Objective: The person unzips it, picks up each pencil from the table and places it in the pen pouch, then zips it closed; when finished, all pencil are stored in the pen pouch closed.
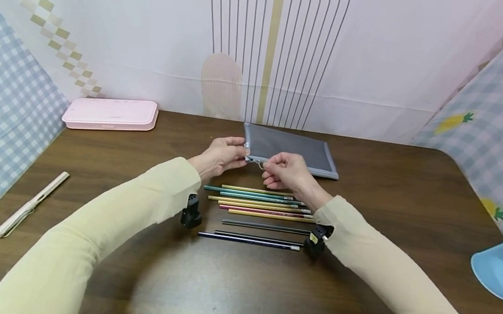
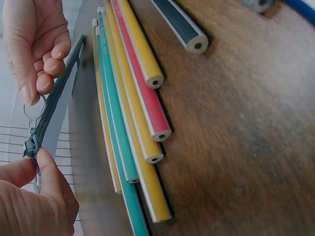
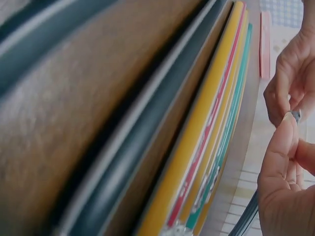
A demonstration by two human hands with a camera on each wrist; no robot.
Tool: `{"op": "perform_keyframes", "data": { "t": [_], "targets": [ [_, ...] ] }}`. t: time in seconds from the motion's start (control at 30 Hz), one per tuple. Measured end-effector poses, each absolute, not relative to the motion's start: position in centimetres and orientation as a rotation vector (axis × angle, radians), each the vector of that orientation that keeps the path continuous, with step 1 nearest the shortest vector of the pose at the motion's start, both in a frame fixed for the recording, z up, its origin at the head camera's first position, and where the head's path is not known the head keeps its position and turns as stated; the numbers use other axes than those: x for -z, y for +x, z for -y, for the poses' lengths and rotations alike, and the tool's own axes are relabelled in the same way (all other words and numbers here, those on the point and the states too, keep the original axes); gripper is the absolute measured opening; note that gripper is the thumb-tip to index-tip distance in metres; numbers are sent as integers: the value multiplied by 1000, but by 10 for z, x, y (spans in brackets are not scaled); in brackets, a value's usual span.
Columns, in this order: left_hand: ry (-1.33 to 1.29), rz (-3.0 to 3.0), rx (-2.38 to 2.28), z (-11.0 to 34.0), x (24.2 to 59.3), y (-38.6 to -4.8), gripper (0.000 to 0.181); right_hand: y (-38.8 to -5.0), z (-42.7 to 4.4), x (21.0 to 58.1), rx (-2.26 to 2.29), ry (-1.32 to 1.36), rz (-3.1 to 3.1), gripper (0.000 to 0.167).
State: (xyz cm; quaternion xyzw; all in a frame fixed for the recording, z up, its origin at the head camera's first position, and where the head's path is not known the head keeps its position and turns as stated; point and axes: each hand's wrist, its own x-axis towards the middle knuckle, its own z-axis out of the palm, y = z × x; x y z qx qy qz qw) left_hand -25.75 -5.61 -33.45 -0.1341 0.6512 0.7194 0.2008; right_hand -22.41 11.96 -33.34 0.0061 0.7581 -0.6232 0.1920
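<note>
A grey zip pouch [image 1: 289, 146] with a dark panel lies at the back middle of the table. My left hand [image 1: 222, 155] pinches its near left corner between thumb and fingers. At that same corner my right hand [image 1: 290, 173] pinches a thin ring [image 2: 25, 112] on the zip pull, as the left wrist view shows. The zip's teeth are too small to make out. Just in front of both hands lie several pencils [image 1: 259, 205] in yellow, green and red, side by side. Nearer still are a dark pencil [image 1: 266, 227] and two dark blue pencils [image 1: 246, 241].
A pink pencil case [image 1: 110, 114] lies at the back left. On the left edge rests a narrow beige folded item [image 1: 30, 205]. A blue mesh cup [image 1: 499, 267] lies tipped at the right. Patterned cloth [image 1: 153, 30] hangs behind the table and along its sides.
</note>
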Motion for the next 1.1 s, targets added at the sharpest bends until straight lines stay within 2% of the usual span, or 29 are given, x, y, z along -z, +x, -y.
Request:
{"op": "perform_keyframes", "data": {
  "t": [0.73, 1.1],
  "targets": [
    [-373, -1843, -1995, 76, 338, -256, 51, -233, -157, 337, 1716, 76, -2206, 14],
    [-362, -1827, -2002, 77, 339, -257, 51, -235, -161, 337, 1724, 89, -2188, 12]
  ]
}}
